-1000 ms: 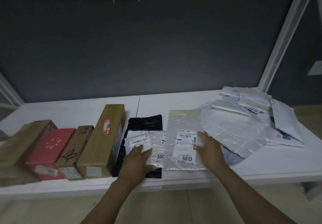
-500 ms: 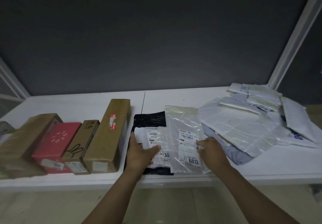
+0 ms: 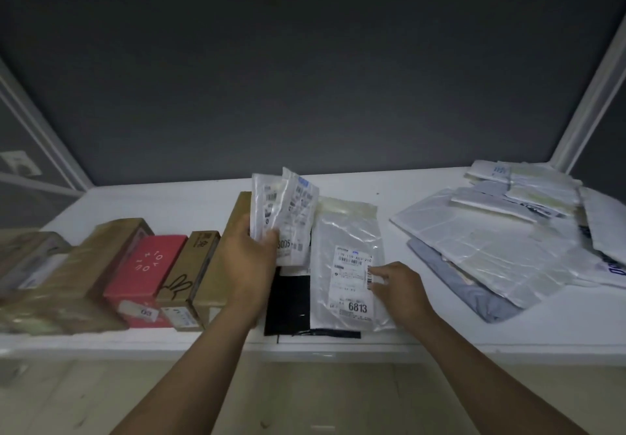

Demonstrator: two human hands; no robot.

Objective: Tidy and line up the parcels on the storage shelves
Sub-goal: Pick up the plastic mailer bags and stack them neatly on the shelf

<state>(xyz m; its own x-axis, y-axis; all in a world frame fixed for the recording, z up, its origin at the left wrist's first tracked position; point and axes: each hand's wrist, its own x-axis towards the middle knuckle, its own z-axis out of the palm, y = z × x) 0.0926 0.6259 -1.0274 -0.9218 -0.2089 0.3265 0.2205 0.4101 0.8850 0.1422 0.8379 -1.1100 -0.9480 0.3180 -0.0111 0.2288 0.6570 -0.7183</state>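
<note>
Pinching two small clear mailers (image 3: 288, 211) upright just left of the 6813 parcel (image 3: 349, 265), the left hand (image 3: 249, 258) grips only their lower edges (slick film), so one may slide out onto the black mailer (image 3: 288, 306) under that parcel's left edge; the right hand (image 3: 396, 285) rests relaxed fingers on its label.

2 bare forearms are extended forward from the lower edge of the head view. The left hand (image 3: 250, 258) is raised, its back turned toward the camera, with thumb and fingers closed around the lower ends of 2 small packets (image 3: 294, 211), which are held upright. The right hand (image 3: 396, 285) is placed lower, palm down, and its bent fingertips (image 3: 381, 273) are laid on a clear bag (image 3: 345, 228).
</note>
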